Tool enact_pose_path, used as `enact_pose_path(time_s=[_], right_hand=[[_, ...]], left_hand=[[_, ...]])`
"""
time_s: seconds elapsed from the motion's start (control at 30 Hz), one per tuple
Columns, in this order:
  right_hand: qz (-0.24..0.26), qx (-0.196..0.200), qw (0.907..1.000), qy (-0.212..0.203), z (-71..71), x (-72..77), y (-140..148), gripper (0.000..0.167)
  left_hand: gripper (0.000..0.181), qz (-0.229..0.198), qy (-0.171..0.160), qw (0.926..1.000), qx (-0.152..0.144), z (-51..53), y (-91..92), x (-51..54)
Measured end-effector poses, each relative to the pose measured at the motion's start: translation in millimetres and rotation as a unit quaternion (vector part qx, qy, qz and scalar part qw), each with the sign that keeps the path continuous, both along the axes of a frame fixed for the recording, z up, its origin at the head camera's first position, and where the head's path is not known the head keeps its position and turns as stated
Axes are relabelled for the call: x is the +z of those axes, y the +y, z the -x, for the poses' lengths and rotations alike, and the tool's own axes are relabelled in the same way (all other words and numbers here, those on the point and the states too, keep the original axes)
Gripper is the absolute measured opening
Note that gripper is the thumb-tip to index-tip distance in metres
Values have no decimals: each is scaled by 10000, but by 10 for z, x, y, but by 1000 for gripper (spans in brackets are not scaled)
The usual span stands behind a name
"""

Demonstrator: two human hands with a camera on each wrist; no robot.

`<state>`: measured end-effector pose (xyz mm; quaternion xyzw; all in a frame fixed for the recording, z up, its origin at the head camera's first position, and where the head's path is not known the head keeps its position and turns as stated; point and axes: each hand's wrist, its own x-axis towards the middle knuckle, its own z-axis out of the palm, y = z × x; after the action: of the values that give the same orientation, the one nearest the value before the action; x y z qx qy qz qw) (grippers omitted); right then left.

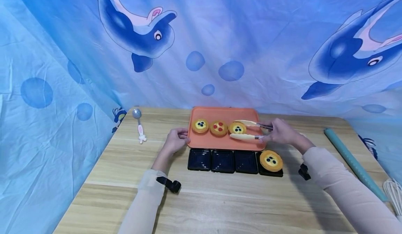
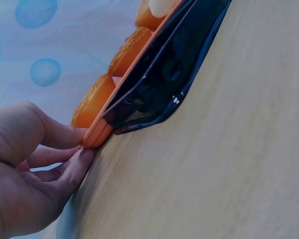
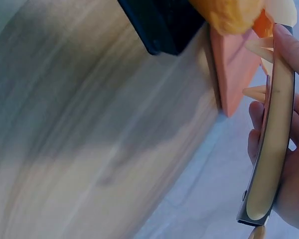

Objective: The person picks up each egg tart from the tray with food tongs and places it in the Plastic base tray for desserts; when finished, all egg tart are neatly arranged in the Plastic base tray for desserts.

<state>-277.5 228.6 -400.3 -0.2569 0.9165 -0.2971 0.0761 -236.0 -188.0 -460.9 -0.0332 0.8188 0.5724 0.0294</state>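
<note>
Left hand (image 1: 176,141) pinches the tray (image 1: 224,112), right hand (image 1: 281,132) grips tongs (image 1: 243,136) (the teal rod (image 1: 355,165) bears illegible markings).

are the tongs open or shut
Open: in the head view, the tips of the tongs stand apart, with the rightmost tart on the orange tray showing between them.

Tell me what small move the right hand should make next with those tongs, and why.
Probably the right hand should gently squeeze the tongs: in the head view their spread tips straddle the rightmost tart on the orange tray, seemingly not yet gripping it. The left hand pinches the tray's left edge, which should help steady it.
</note>
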Motion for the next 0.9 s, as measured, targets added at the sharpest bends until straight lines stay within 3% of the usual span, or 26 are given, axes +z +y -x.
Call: enact_pose_path(time_s=[0.27, 0.5, 0.7, 0.9], right_hand=[[5, -59, 10000, -7, -65, 228, 93, 69], [-141, 86, 9995, 259, -151, 406, 180, 73], [-399, 63, 9989, 240, -318, 566, 227, 79], [-599, 149, 9965, 565, -546, 697, 195, 81]], left_hand=[[42, -1, 21, 10000, -22, 5, 4, 3], [42, -17, -57, 10000, -34, -14, -1, -3], [42, -19, -64, 10000, 4, -13, 1, -20], [43, 6, -99, 9999, 20, -11, -3, -15]])
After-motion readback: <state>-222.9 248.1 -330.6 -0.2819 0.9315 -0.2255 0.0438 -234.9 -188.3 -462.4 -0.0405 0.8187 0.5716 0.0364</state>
